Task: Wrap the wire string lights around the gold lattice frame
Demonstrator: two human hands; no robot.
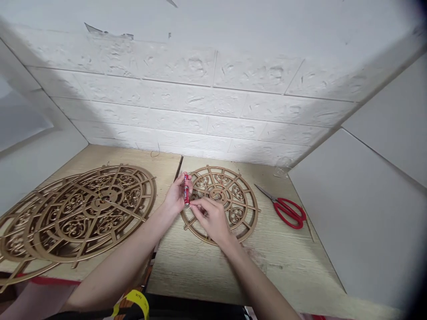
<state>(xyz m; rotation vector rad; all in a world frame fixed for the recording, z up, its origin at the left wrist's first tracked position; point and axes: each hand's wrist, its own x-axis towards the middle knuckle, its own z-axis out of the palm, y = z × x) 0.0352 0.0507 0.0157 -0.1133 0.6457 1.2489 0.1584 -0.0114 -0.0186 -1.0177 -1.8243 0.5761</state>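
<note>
My left hand [175, 193] is closed around red batteries [186, 191], which stand roughly end to end and slant upward over the left rim of a gold, wheel-shaped openwork disc [255, 209]. At the lower end of the batteries, my right hand [212, 218] pinches what looks like a thin wire, its fingertips touching or very near the battery end. Another thin dark wire [202, 174] curves from the upper end of the batteries toward the disc's hub. The fingers partly hide the batteries and the disc beneath.
Red-handled scissors [289, 213] lie right of the disc, blades pointing up-left. More gold discs [110, 200] overlap in a pile on the left. A clear plastic piece [283, 168] sits by the right panel. White brick-patterned wall [227, 106] closes the back of the wooden table [283, 266].
</note>
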